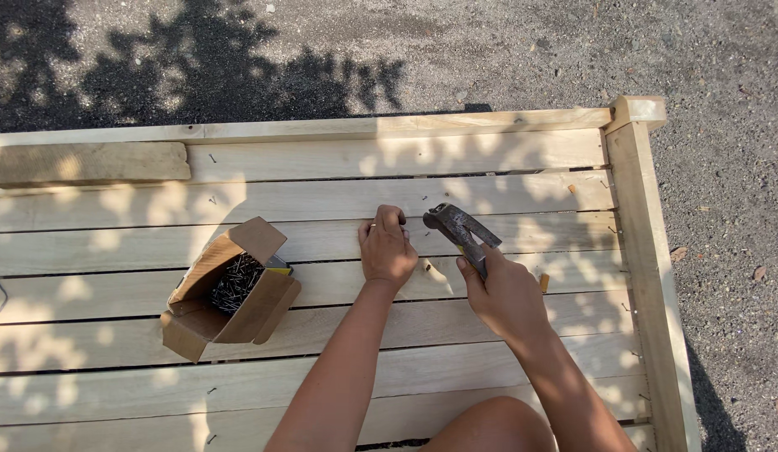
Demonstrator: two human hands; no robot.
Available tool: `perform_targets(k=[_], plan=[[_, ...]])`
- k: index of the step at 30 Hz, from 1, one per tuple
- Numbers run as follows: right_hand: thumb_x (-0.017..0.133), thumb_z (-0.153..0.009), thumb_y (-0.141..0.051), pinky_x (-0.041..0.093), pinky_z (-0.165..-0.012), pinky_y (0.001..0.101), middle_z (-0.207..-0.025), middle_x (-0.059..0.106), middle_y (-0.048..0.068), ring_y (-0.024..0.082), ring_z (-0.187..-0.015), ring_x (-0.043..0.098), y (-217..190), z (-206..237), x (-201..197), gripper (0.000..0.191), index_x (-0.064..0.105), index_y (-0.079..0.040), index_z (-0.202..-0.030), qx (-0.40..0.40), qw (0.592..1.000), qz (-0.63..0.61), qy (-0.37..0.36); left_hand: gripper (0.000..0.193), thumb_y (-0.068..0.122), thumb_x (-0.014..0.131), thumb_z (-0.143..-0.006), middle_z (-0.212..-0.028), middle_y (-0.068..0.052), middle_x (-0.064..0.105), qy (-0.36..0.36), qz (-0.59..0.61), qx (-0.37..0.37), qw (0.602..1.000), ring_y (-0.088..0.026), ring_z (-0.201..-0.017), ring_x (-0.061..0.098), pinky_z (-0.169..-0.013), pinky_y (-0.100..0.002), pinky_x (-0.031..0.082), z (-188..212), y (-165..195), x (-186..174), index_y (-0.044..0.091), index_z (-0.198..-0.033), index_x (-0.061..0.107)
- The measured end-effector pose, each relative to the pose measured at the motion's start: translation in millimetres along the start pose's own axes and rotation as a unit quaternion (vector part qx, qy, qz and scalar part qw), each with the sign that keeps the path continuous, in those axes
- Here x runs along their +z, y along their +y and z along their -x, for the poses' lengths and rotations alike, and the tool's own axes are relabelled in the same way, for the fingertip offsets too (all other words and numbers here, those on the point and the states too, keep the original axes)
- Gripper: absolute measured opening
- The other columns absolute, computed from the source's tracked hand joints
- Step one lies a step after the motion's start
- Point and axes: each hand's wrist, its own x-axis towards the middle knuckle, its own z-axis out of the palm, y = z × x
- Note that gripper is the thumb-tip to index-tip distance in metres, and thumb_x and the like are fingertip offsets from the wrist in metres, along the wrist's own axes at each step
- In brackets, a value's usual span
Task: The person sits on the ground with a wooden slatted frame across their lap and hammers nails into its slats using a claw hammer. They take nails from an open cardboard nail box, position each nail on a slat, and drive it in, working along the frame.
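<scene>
My left hand rests on a pale wooden plank, fingers pinched together at their tips as if holding a nail; the nail itself is too small to make out. My right hand grips the handle of a metal claw hammer, whose head hangs just right of my left fingertips, a little above the plank.
An open cardboard box of dark nails sits on the planks at left. A loose weathered board lies at the back left. The slatted panel has a raised frame rail on the right. Gravel ground surrounds it. My knee shows at the bottom.
</scene>
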Motion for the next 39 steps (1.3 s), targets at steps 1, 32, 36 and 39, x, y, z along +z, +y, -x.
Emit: perform_targets(k=[1,32,36,39], plan=[[0.061,-0.095,-0.041,0.052,-0.057,0.0513,-0.057,0.065,0.018,0.039,-0.059,0.069,2,2,-2,0.038,0.068,-0.006,-0.108,0.017,1.000,-0.006,-0.003,0.037,0.003,0.061,-0.082,-0.111,-0.004,0.053,0.001,0.001,0.003,1.000,-0.027,-0.101,0.061,-0.102,-0.047,0.034,1,0,0,0.011,-0.111,0.040],[0.065,-0.096,-0.041,0.045,-0.055,0.0423,-0.055,0.059,0.014,0.025,-0.052,0.056,36,-10,-6,0.039,0.067,-0.001,-0.093,0.048,0.994,-0.094,-0.004,0.035,0.027,0.070,-0.081,-0.107,-0.004,0.055,-0.049,-0.011,-0.020,0.999,-0.026,-0.108,0.056,-0.102,-0.047,0.033,-3,22,-25,0.013,-0.107,0.051],[0.065,-0.095,-0.040,0.044,-0.055,0.0403,-0.056,0.059,0.013,0.024,-0.052,0.055,41,-2,-18,0.036,0.069,-0.005,-0.100,0.051,0.995,-0.081,-0.008,0.049,0.053,0.074,-0.080,-0.104,-0.002,0.055,-0.110,-0.043,-0.054,0.992,-0.023,-0.109,0.054,-0.103,-0.045,0.031,-9,32,-30,0.015,-0.106,0.055],[0.065,-0.094,-0.040,0.044,-0.055,0.0402,-0.055,0.059,0.014,0.024,-0.052,0.056,39,1,-12,0.033,0.070,-0.009,-0.104,0.086,0.993,-0.076,-0.039,0.050,0.057,0.072,-0.085,-0.106,-0.001,0.056,-0.101,-0.059,-0.050,0.992,-0.023,-0.111,0.053,-0.104,-0.045,0.031,-10,31,-25,0.016,-0.109,0.056]])
